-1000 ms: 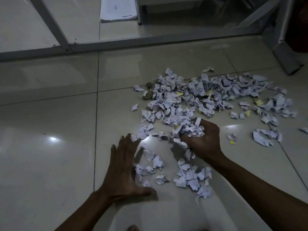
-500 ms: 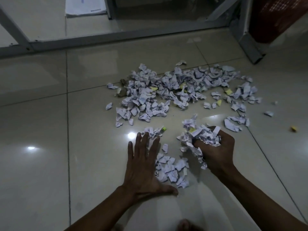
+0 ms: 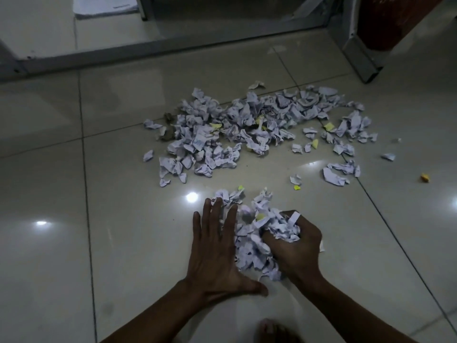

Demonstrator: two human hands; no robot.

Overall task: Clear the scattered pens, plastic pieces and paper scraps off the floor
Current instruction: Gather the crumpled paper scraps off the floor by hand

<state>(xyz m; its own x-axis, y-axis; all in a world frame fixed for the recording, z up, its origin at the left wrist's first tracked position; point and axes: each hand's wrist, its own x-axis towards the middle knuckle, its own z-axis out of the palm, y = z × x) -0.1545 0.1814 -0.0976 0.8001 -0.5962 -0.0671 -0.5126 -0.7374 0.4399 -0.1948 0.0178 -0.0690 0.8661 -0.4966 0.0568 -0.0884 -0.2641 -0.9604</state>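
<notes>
left hand [image 3: 217, 253] fingers spread, now against near paper scraps [image 3: 249, 246] | right hand [image 3: 294, 246] fingers still gripping scraps

No legible text on paper scraps [image 3: 205, 142]
</notes>
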